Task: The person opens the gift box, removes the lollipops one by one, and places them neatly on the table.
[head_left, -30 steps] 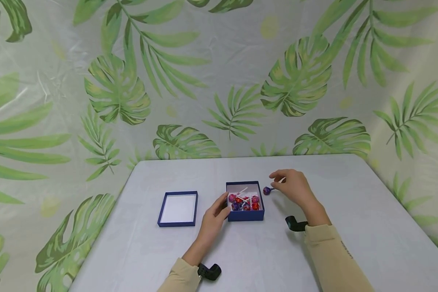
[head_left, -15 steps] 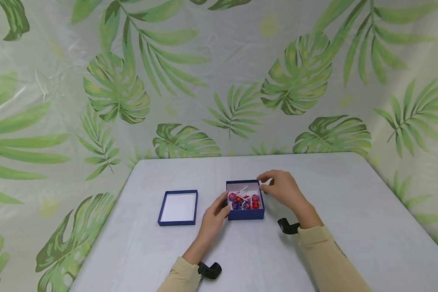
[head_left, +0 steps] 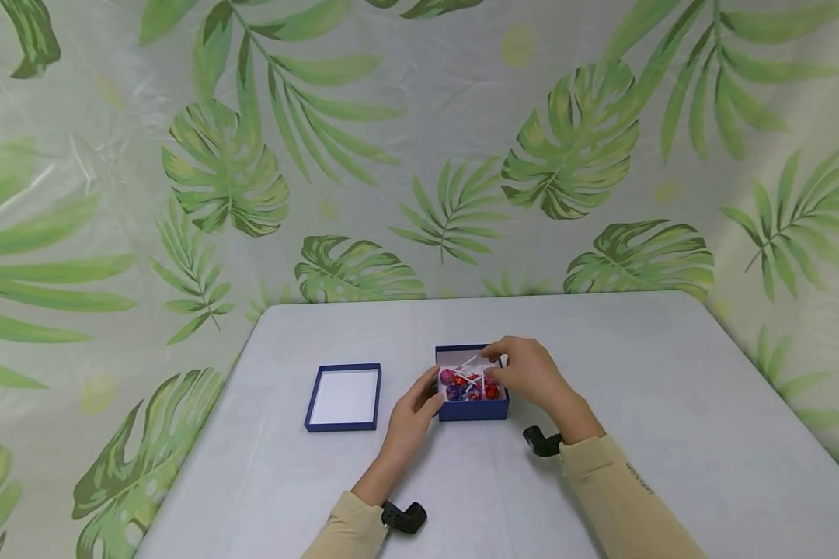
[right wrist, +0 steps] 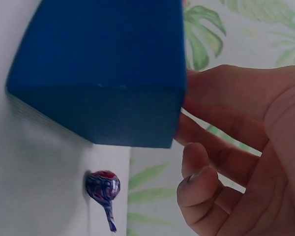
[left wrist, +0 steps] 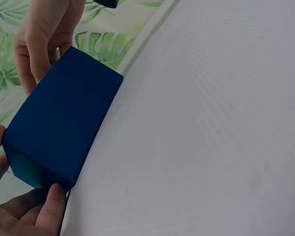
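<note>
A dark blue open box (head_left: 474,411) stands on the table, holding several wrapped lollipops (head_left: 454,393) with white sticks. My left hand (head_left: 414,405) holds the box's left side, thumb at the near top corner and a finger low by the table in the left wrist view. My right hand (head_left: 529,376) reaches over the right wall, index finger and thumb apart above the lollipops. In the right wrist view its fingertips are partly hidden by the box. A purple-and-red lollipop (right wrist: 103,187) lies on the table beside the box; the right hand covers it in the head view.
A shallow blue lid (head_left: 342,426) with a white inside lies on the table (head_left: 391,334) left of the box. A leaf-patterned sheet (head_left: 447,194) hangs behind the table's far edge. Each wrist wears a black camera (head_left: 404,518).
The right hand has left the purple lollipop lying beside the box and moved left, over the right wall to the lollipops inside. The left hand and the lid stay put.
</note>
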The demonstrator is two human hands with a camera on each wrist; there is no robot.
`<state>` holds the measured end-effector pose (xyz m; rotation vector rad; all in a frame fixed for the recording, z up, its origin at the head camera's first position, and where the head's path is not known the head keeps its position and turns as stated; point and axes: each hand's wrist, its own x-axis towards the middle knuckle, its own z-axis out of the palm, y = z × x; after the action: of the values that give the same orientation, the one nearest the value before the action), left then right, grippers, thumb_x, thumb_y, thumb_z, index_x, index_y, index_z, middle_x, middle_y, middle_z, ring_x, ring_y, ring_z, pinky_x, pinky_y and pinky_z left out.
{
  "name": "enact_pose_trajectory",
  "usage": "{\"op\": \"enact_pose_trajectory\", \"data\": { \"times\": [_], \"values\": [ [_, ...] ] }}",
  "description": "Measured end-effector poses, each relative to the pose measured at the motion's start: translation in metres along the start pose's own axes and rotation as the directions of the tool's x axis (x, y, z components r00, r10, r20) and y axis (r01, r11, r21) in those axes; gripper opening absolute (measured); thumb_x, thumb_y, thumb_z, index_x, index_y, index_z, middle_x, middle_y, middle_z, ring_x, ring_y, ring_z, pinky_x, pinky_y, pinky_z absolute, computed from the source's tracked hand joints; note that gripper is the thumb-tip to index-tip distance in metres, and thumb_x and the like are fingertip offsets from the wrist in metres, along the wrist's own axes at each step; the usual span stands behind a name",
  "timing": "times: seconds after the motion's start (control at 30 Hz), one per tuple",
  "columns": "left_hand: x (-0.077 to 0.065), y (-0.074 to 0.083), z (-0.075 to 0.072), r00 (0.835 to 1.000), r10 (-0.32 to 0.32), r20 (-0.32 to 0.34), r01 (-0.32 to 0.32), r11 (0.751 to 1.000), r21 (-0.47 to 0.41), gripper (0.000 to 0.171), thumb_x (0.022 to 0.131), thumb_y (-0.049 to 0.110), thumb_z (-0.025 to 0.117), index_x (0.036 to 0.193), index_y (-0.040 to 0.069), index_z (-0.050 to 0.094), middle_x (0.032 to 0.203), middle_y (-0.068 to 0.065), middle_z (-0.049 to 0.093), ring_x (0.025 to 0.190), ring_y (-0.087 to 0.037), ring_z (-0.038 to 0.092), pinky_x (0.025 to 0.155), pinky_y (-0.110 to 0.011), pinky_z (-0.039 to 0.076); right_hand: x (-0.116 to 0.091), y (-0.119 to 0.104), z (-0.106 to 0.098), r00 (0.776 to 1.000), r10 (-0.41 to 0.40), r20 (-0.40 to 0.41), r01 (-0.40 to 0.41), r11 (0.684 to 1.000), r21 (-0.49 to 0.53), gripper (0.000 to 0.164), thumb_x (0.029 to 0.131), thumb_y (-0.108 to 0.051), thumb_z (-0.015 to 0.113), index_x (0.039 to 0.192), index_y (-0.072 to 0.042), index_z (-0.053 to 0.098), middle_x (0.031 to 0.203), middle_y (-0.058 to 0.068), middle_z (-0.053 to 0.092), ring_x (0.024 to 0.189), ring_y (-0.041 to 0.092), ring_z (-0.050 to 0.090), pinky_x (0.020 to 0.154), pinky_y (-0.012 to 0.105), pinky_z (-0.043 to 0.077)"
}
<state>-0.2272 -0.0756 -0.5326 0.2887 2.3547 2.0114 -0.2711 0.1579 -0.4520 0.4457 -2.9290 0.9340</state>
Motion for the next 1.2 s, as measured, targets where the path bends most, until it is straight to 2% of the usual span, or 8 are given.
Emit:
{"op": "enact_pose_trajectory", "data": {
  "times": [0.23, 0.4, 0.47, 0.6, 0.73, 1.03, 1.1, 1.2],
  "values": [
    [0.000, 0.000, 0.002, 1.000, 0.003, 0.004, -0.003, 1.000, -0.011, 0.050, 0.104, 0.026, 0.057, 0.153, 0.026, 0.047, 0.154, 0.004, 0.045, 0.140, -0.018, 0.043, 0.111, -0.035, 0.040, 0.002, -0.003, 0.007, 1.000, -0.007, -0.008, 0.006, 0.997, -0.074, 0.031, 0.084, -0.017, 0.077, 0.115, -0.010, 0.077, 0.096, 0.004, 0.070, 0.078, 0.018, 0.058, 0.064, 0.034, 0.050],
    [0.000, 0.001, 0.003, 1.000, 0.001, 0.001, -0.001, 1.000, -0.014, 0.049, 0.104, 0.024, 0.057, 0.151, 0.031, 0.048, 0.153, 0.004, 0.045, 0.140, -0.018, 0.043, 0.111, -0.035, 0.040, 0.003, -0.005, 0.011, 1.000, -0.006, 0.001, 0.006, 0.992, -0.128, 0.032, 0.084, -0.018, 0.078, 0.116, -0.010, 0.077, 0.090, 0.004, 0.066, 0.072, 0.017, 0.054, 0.059, 0.032, 0.047],
    [-0.002, 0.008, 0.002, 1.000, -0.005, 0.001, 0.005, 1.000, -0.010, 0.048, 0.104, 0.022, 0.057, 0.150, 0.031, 0.048, 0.154, 0.001, 0.045, 0.140, -0.020, 0.043, 0.111, -0.036, 0.040, 0.003, -0.007, 0.011, 1.000, -0.009, 0.004, 0.010, 0.989, -0.145, 0.033, 0.084, -0.018, 0.078, 0.116, -0.010, 0.077, 0.089, 0.004, 0.065, 0.071, 0.017, 0.053, 0.058, 0.032, 0.046],
    [-0.002, 0.010, 0.002, 1.000, -0.009, 0.001, 0.009, 1.000, -0.011, 0.049, 0.104, 0.019, 0.057, 0.151, 0.029, 0.047, 0.154, -0.001, 0.045, 0.141, -0.022, 0.042, 0.111, -0.037, 0.041, 0.002, -0.009, 0.014, 1.000, -0.024, -0.009, 0.022, 0.982, -0.186, 0.033, 0.085, -0.020, 0.078, 0.116, -0.010, 0.077, 0.087, 0.002, 0.063, 0.071, 0.017, 0.053, 0.059, 0.032, 0.047],
    [0.000, 0.001, 0.002, 1.000, 0.010, -0.001, -0.010, 1.000, 0.001, 0.050, 0.104, 0.024, 0.057, 0.152, 0.027, 0.047, 0.154, 0.003, 0.045, 0.141, -0.019, 0.042, 0.111, -0.035, 0.041, 0.003, -0.009, 0.017, 1.000, -0.025, -0.015, 0.021, 0.977, -0.214, 0.034, 0.085, -0.020, 0.079, 0.117, -0.010, 0.077, 0.087, 0.003, 0.062, 0.073, 0.018, 0.053, 0.060, 0.033, 0.047],
    [0.002, -0.002, 0.001, 1.000, 0.008, -0.007, -0.008, 1.000, 0.009, 0.050, 0.103, 0.024, 0.058, 0.152, 0.026, 0.047, 0.154, 0.003, 0.044, 0.141, -0.019, 0.042, 0.111, -0.035, 0.041, 0.003, -0.010, 0.024, 0.997, -0.071, -0.039, 0.056, 0.955, -0.290, 0.032, 0.083, -0.020, 0.079, 0.114, -0.009, 0.078, 0.088, 0.004, 0.061, 0.077, 0.021, 0.056, 0.060, 0.035, 0.050],
    [0.001, 0.000, 0.001, 1.000, 0.003, -0.007, -0.002, 1.000, 0.009, 0.050, 0.104, 0.021, 0.057, 0.152, 0.026, 0.047, 0.154, 0.001, 0.044, 0.141, -0.021, 0.042, 0.111, -0.036, 0.041, 0.002, -0.010, 0.025, 0.996, -0.074, -0.043, 0.058, 0.953, -0.298, 0.031, 0.083, -0.021, 0.080, 0.111, -0.009, 0.078, 0.088, 0.004, 0.061, 0.077, 0.021, 0.055, 0.060, 0.035, 0.051],
    [-0.003, 0.011, 0.000, 1.000, -0.001, -0.002, 0.001, 1.000, 0.002, 0.049, 0.104, 0.017, 0.056, 0.151, 0.025, 0.047, 0.155, -0.004, 0.044, 0.141, -0.024, 0.042, 0.111, -0.039, 0.041, 0.001, -0.010, 0.025, 0.997, -0.069, -0.040, 0.055, 0.955, -0.291, 0.028, 0.083, -0.021, 0.080, 0.109, -0.009, 0.079, 0.088, 0.004, 0.060, 0.078, 0.021, 0.055, 0.061, 0.035, 0.051]
  ]
}}
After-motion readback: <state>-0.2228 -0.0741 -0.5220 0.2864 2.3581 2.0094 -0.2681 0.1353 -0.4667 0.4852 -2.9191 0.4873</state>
